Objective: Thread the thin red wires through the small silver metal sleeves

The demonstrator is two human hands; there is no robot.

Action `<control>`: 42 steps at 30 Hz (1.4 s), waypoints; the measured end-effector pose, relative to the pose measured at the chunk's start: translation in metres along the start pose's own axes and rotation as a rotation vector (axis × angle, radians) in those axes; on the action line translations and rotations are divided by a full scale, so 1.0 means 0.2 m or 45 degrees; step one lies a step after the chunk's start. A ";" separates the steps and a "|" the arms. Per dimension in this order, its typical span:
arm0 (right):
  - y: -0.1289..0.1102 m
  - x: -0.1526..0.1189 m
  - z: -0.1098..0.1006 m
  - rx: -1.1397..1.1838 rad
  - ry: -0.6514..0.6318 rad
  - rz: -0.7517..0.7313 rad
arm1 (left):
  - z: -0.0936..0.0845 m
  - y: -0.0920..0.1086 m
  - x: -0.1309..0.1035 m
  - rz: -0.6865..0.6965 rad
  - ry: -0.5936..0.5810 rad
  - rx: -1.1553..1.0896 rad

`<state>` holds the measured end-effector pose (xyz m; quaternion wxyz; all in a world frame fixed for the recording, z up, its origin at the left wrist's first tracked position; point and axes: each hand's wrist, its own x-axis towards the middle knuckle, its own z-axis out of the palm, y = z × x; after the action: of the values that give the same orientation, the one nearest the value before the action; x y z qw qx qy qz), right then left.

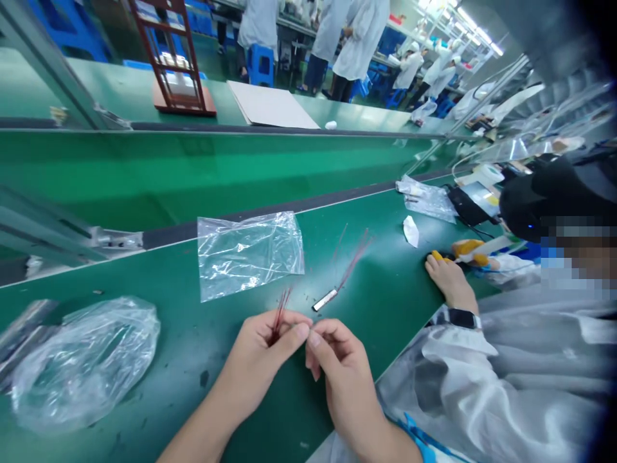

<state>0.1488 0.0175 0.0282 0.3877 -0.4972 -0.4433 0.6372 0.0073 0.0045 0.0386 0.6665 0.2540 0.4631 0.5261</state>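
Observation:
Thin dark red wires point(283, 305) stand up out of my left hand point(270, 344), whose fingers are closed around their lower part. My right hand point(337, 360) pinches close against the left fingertips; whatever lies between its thumb and finger is too small to make out. Just beyond the hands, a small white and black piece point(324, 300) lies on the green table point(385, 302), with a bundle of red wires point(354, 263) running from its upper end. A flat clear plastic bag point(250, 254) lies behind my left hand.
A crumpled clear bag point(91, 366) sits at the left beside metallic bars point(24, 341). On the right, a person in a white coat point(544, 341) works at the same table, near a white scrap point(411, 231). A raised shelf point(366, 119) runs behind, holding a wooden frame point(186, 99).

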 end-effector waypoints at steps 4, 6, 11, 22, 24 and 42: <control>-0.04 0.04 0.04 -0.058 -0.052 -0.050 | -0.01 0.01 0.01 0.040 -0.050 -0.074; -0.05 0.04 0.05 -0.086 -0.083 -0.088 | -0.01 0.02 0.01 0.064 -0.043 -0.062; -0.07 0.05 0.00 -0.131 -0.144 -0.213 | -0.04 0.02 0.01 0.098 -0.051 0.009; -0.22 0.15 -0.06 -0.055 -0.663 -0.128 | -0.06 0.01 -0.03 0.011 -0.297 -0.062; -0.24 0.15 -0.06 -0.075 -0.704 -0.135 | -0.05 0.02 -0.03 -0.008 -0.345 -0.049; -0.38 0.11 -0.41 -0.351 0.026 -0.863 | -0.10 0.05 0.00 -0.075 0.226 -0.455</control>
<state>0.2280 0.0754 0.0852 0.5106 -0.3759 -0.6608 0.4017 -0.0153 0.0054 0.0381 0.6726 0.0706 0.4265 0.6006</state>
